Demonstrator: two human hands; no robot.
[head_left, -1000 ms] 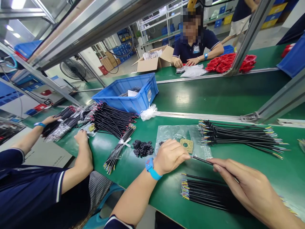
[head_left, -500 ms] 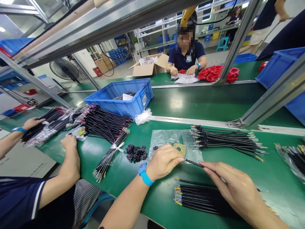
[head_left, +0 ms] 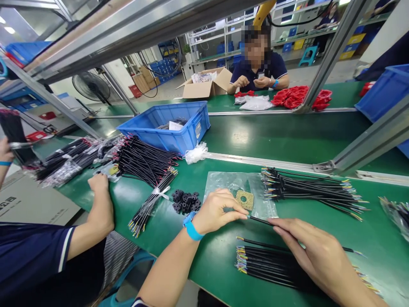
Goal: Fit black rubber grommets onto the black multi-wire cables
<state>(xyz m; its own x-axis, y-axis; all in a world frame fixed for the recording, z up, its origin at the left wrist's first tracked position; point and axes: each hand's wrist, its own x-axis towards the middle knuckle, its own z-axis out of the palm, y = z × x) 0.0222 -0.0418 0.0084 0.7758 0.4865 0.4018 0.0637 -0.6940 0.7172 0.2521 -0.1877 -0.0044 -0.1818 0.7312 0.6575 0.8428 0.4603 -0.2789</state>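
Head view: left hand and right hand pinching a thin black sheathed cable over the green worktop, loose black cables with multicoloured wire ends unbound just below, a black cable bundle already bound with a white tie farther left.

one long thin black cable, slanted, coloured wire ends at its far tip, just above a loose bundle of matching multicoloured-tipped black cables
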